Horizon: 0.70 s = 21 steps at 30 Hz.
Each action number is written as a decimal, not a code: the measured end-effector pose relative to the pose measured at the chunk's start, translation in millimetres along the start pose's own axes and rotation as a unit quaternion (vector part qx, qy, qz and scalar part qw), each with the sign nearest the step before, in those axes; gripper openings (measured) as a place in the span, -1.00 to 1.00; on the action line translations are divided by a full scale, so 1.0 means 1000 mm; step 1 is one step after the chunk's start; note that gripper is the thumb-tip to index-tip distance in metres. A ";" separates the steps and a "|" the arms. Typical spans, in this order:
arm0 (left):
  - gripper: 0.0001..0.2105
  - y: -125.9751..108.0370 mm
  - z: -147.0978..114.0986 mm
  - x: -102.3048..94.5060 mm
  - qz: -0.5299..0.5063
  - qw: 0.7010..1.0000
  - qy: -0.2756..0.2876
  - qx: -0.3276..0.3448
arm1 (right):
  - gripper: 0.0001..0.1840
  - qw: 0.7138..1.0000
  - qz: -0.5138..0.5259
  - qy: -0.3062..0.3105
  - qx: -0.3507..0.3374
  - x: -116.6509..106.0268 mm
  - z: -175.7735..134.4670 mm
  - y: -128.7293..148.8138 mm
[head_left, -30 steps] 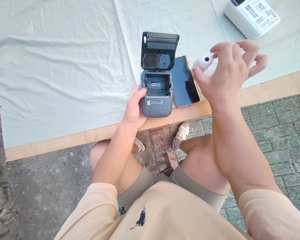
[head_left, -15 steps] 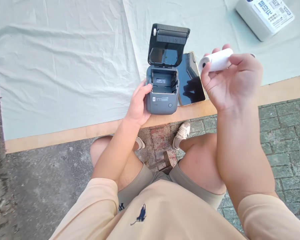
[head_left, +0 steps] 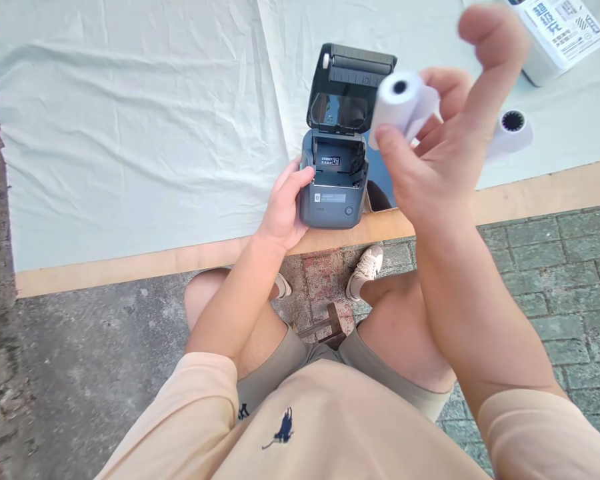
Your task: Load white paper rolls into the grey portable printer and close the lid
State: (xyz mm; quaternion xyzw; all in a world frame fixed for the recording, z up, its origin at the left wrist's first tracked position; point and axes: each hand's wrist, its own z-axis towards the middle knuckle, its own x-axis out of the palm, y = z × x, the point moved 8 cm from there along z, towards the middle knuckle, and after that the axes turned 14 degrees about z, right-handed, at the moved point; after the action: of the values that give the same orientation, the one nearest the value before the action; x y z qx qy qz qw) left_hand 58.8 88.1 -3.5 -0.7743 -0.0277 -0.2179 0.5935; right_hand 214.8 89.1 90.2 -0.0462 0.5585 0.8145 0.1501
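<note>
A dark grey label printer [head_left: 334, 200] stands at the table's front edge with its lid [head_left: 347, 87] raised and its paper bay exposed. My left hand [head_left: 286, 203] is closed around the printer's left side, thumb on the rim of the bay. In my right hand [head_left: 445, 147], a white paper roll [head_left: 399, 100] is pinched by the thumb and some fingers, tilted so its dark core faces up, with a loose flap of paper at its side. The index finger is lifted off it. The roll is just right of the raised lid, above the bay.
A dark-screened tablet [head_left: 380, 183] lies right of the printer, partly hidden. Another white roll with a toothed black core [head_left: 513, 123] is on the cloth [head_left: 155, 133] beyond my right hand. A white box with printed labels [head_left: 555, 40] stands at the back right.
My right hand has moved left towards the printer and turned the paper roll from lying sideways to more upright. The second roll has come into fuller view. My left hand keeps its hold.
</note>
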 end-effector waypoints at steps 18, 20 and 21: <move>-0.85 0.001 -0.001 -0.003 -0.053 0.998 -0.031 -0.016 | -0.78 0.958 -0.228 0.169 -0.035 0.041 -0.003 0.012; -0.86 0.001 -0.002 -0.003 -0.047 0.998 -0.029 -0.008 | -0.74 0.955 -0.232 0.183 -0.037 0.044 -0.002 0.008; -0.87 0.000 -0.002 -0.002 -0.041 0.999 -0.028 -0.002 | -0.72 0.953 -0.238 0.186 -0.033 0.044 -0.001 0.006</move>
State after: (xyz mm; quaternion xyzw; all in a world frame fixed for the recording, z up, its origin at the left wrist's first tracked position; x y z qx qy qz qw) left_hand 56.0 86.4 -4.4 -0.7791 -0.0755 -0.2207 0.5818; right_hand 171.1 94.7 84.1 -0.3340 0.5219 0.7500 0.2316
